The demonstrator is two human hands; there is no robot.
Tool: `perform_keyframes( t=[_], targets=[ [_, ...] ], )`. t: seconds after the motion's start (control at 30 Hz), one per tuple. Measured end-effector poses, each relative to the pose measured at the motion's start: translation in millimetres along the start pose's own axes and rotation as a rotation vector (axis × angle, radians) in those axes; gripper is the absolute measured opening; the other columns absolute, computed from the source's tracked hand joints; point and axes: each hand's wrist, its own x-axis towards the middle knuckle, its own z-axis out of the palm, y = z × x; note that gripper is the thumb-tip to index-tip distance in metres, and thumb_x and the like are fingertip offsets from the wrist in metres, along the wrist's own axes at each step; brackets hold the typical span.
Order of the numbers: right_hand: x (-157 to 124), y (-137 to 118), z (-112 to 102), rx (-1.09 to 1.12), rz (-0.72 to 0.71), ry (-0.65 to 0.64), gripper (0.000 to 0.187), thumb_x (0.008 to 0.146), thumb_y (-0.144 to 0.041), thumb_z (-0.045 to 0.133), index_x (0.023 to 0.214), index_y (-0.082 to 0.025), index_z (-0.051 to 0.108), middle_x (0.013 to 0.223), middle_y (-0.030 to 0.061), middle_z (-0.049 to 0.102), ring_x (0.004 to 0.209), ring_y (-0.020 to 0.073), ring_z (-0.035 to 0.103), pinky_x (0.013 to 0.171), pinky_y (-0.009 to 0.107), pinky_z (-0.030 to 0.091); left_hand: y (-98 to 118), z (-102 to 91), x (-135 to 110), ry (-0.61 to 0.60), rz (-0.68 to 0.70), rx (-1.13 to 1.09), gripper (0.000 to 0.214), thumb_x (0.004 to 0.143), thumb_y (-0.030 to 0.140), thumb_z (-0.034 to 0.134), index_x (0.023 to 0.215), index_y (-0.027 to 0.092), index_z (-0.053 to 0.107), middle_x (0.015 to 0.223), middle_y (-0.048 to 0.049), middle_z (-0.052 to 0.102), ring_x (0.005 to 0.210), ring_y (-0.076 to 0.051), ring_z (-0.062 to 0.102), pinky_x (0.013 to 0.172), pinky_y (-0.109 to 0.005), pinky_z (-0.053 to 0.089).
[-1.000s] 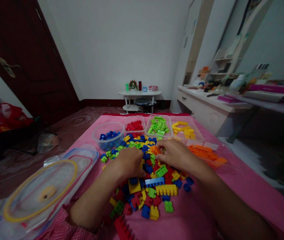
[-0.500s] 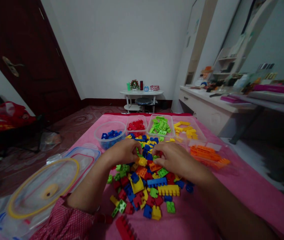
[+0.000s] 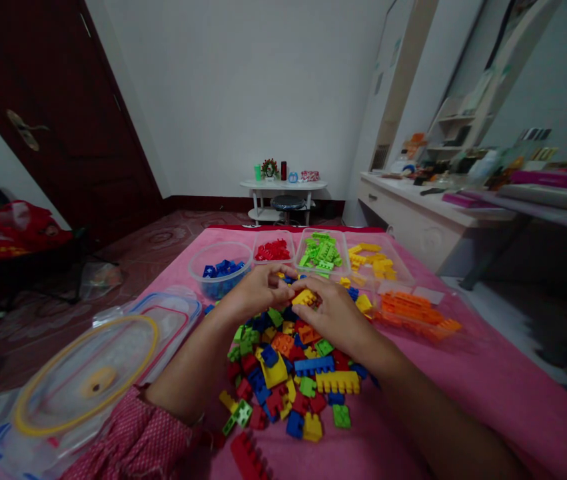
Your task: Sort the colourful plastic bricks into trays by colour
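Ok so both hands are over the brick pile (image 3: 283, 343) on the pink-covered bench (image 3: 488, 380), close together near its far end, more or less thumb to thumb. R hand (image 3: 330, 307) has a yellow brick (image 3: 304, 298) pinched btwn thumb & index, studs showing, other fingers bent & mostly hidden behind the hand. So that brick's up at the fingertips, right btwn the two hands. L hand (image 3: 263, 287) is half curled, palm down-ish, thumb & fingers a bit apart, tips just beside the R hand's; can't tell if it's got anything in there, tips are kinda blurry, might be touching the R hand, idk. Sleeve (image 3: 136, 433) on the L arm is red w/ a fine pattern. Pile's all mixed colors: long blue brick (image 3: 314, 366) w/ a long yellow one (image 3: 338, 383) just below it, green brick (image 3: 342, 417) near the edge, long red brick (image 3: 248, 457) off by itself closest to the person. Behind the pile, l to r: round tub (image 3: 196, 277) w/ blue bricks (image 3: 223, 269), then clear boxes w/ red bricks (image 3: 273, 250), green bricks (image 3: 320, 252) & yellow bricks (image 3: 383, 268). Orange bricks (image 3: 413, 310) are in another box on the right. Clear lids (image 3: 128, 373) are stacked on the left side, fwiw.
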Motion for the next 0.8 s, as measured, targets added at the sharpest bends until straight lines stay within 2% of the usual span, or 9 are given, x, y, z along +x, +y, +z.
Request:
perform_keyframes(
  t=[0.1, 0.27, 0.43, 0.57, 0.67, 0.73, 0.8],
  targets=[
    [1.1, 5.7, -0.2, -0.023, -0.008, 0.024, 0.026, 0.068, -0.008, 0.057, 0.09, -0.021, 0.064, 0.097, 0.004, 0.064, 0.093, 0.0193, 0.057, 0.083, 0.032, 0.042, 3.4, 3.0, -0.2, 0.014, -0.001, -0.033, 0.04, 0.069, 0.028, 0.068, 0.103, 0.011, 0.055, 0.063, -0.0004, 0.062, 0.054, -0.009, 0.056, 0.051, -0.019, 0.043],
    [2.1, 14.9, 0.2, 0.022, 0.033, 0.064, 0.025, 0.067, -0.01, 0.055, 0.089, -0.019, 0.061, 0.093, 0.0029, 0.064, 0.089, 0.0179, 0.057, 0.081, 0.031, 0.043, 10.5, 9.3, -1.1, 0.082, -0.004, -0.17, 0.038, 0.07, 0.028, 0.069, 0.103, 0.014, 0.057, 0.087, -0.007, 0.068, 0.067, -0.011, 0.061, 0.058, -0.022, 0.047],
    [3.9, 27.2, -2.0, 0.245, 0.222, 0.017, 0.03, 0.067, -0.019, 0.059, 0.097, -0.018, 0.061, 0.091, 0.003, 0.064, 0.072, 0.0146, 0.059, 0.064, 0.026, 0.047, 16.5, 12.8, -1.7, 0.153, 0.001, -0.199, 0.036, 0.071, 0.027, 0.068, 0.103, 0.014, 0.059, 0.093, -0.0078, 0.068, 0.07, -0.011, 0.062, 0.062, -0.024, 0.049],
    [8.3, 39.5, -24.4, 0.394, 0.404, 0.096, 0.036, 0.067, -0.026, 0.062, 0.101, -0.017, 0.058, 0.069, -0.0012, 0.06, 0.053, 0.0109, 0.052, 0.049, 0.023, 0.043, 21.2, 15.0, -2.3, 0.237, -0.004, -0.098, 0.031, 0.072, 0.026, 0.066, 0.1, 0.014, 0.062, 0.09, -0.0069, 0.069, 0.069, -0.011, 0.061, 0.059, -0.022, 0.047],
    [9.4, 43.1, -47.7, 0.406, 0.466, 0.145, 0.038, 0.066, -0.027, 0.064, 0.102, -0.017, 0.058, 0.066, -0.0024, 0.058, 0.052, 0.0103, 0.051, 0.048, 0.021, 0.042, 20.3, 16.2, -1.0, 0.253, -0.021, -0.034, 0.025, 0.074, 0.023, 0.063, 0.096, 0.013, 0.062, 0.086, -0.0062, 0.068, 0.068, -0.011, 0.06, 0.057, -0.021, 0.046],
    [8.1, 41.4, -58.1, 0.363, 0.44, 0.068, 0.036, 0.064, -0.025, 0.065, 0.099, -0.016, 0.06, 0.069, -0.002, 0.059, 0.055, 0.0098, 0.051, 0.049, 0.02, 0.041, 17.2, 16.4, 0.8, 0.245, -0.003, 0.006, 0.021, 0.074, 0.022, 0.062, 0.093, 0.013, 0.062, 0.083, -0.0054, 0.068, 0.066, -0.011, 0.059, 0.055, -0.021, 0.044],
    [5.8, 37.8, -61.4, 0.307, 0.402, -0.073, 0.033, 0.063, -0.022, 0.065, 0.095, -0.016, 0.062, 0.07, -0.0023, 0.058, 0.056, 0.0087, 0.05, 0.048, 0.019, 0.039, 13.4, 16.0, 2.7, 0.233, 0.02, 0.037, 0.019, 0.073, 0.022, 0.062, 0.09, 0.013, 0.062, 0.08, -0.0046, 0.067, 0.064, -0.011, 0.058, 0.054, -0.02, 0.044]
  ],
)
